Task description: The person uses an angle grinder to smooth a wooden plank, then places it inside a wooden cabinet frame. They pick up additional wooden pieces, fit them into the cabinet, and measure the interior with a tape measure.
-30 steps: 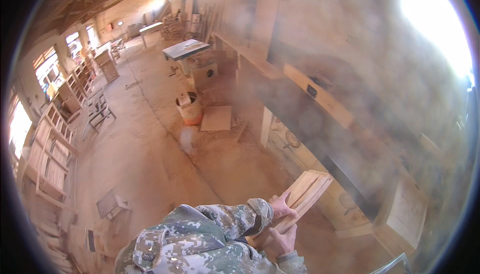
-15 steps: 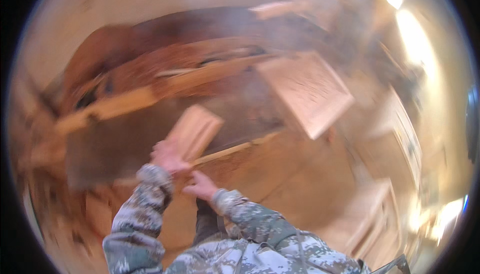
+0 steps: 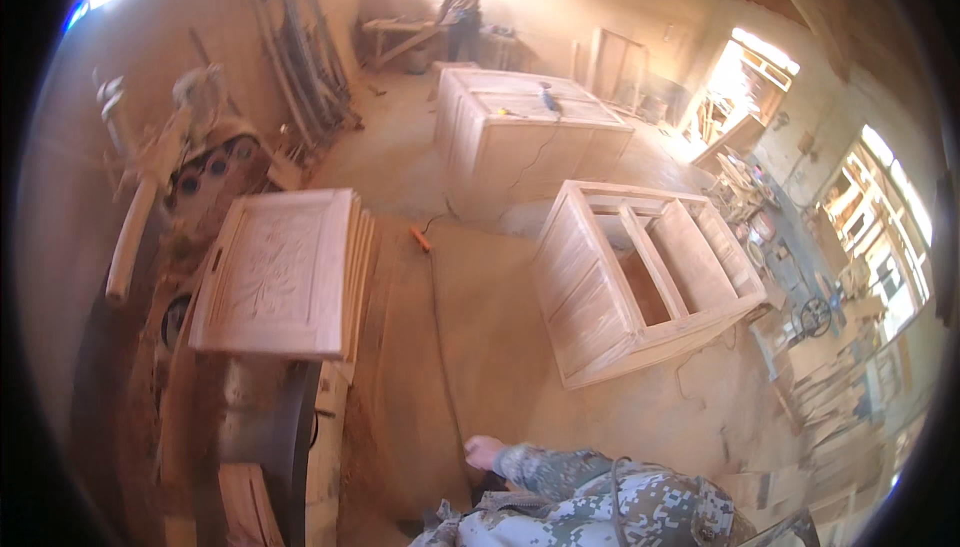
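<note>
At lower left, a wooden piece (image 3: pixel 248 507) lies over the dark tabletop (image 3: pixel 292 432), its near end out of view; the left hand is unseen, so whether it holds that piece I cannot tell. Beyond it, a stack of carved panels (image 3: pixel 278 272) could slide if bumped, since its edges look staggered. Next, a cable (image 3: pixel 440 347) trails along the floor (image 3: pixel 500 347) and might snag a foot. The right hand (image 3: pixel 485 452) has a curled grip, possibly pinching nothing; I cannot tell. Rightward, an open cabinet (image 3: pixel 588 312) could get scuffed by a careless elbow.
</note>
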Action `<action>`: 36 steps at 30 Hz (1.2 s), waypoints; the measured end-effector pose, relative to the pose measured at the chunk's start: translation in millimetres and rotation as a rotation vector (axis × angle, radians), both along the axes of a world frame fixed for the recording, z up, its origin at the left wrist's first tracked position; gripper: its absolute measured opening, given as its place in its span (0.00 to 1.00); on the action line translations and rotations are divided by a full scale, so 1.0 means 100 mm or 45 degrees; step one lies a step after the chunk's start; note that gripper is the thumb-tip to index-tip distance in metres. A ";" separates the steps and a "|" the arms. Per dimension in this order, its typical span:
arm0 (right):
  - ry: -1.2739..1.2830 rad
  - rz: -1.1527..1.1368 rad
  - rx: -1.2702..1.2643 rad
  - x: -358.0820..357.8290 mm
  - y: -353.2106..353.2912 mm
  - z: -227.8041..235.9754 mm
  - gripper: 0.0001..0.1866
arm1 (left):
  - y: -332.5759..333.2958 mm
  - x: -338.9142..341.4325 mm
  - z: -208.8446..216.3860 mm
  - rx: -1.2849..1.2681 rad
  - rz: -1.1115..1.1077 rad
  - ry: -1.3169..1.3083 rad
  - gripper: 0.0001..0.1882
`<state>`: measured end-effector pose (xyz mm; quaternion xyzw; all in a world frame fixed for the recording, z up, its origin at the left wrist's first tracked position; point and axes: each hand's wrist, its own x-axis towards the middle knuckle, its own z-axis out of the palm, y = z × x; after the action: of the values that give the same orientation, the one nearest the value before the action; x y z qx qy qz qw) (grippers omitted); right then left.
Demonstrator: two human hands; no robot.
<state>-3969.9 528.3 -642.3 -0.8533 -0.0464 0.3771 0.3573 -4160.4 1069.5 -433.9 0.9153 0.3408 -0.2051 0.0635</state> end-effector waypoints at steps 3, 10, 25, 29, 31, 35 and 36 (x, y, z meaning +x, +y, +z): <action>0.223 -0.045 -0.046 -0.42 -0.69 0.12 0.08 | -1.10 0.86 -0.21 -0.233 -0.300 -0.021 0.56; 0.084 -0.118 -0.024 -0.32 -0.85 0.19 0.21 | -2.38 2.16 -0.47 -0.590 -0.733 -0.018 0.54; -0.028 -0.876 -0.043 0.48 0.36 -0.41 0.24 | -1.55 4.51 -1.64 -0.718 -1.170 0.178 0.49; -0.055 -1.174 -0.181 0.36 0.41 -0.37 0.23 | -1.54 5.44 -1.73 -0.638 -1.270 0.237 0.48; 0.041 -1.425 -0.168 0.29 0.35 -0.28 0.22 | -1.63 5.86 -1.73 -0.605 -1.322 0.249 0.47; -0.061 -1.826 -0.248 -0.03 0.49 -0.12 0.20 | -1.90 6.72 -1.70 -0.565 -1.421 0.191 0.46; -0.006 -1.921 -0.178 -0.15 0.54 -0.10 0.19 | -2.00 6.91 -1.69 -0.568 -1.423 0.158 0.46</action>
<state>-3984.6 582.2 -652.7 -0.6750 0.5733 0.0305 0.4634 -3469.5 869.4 -602.7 0.9066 -0.2400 -0.3269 0.1167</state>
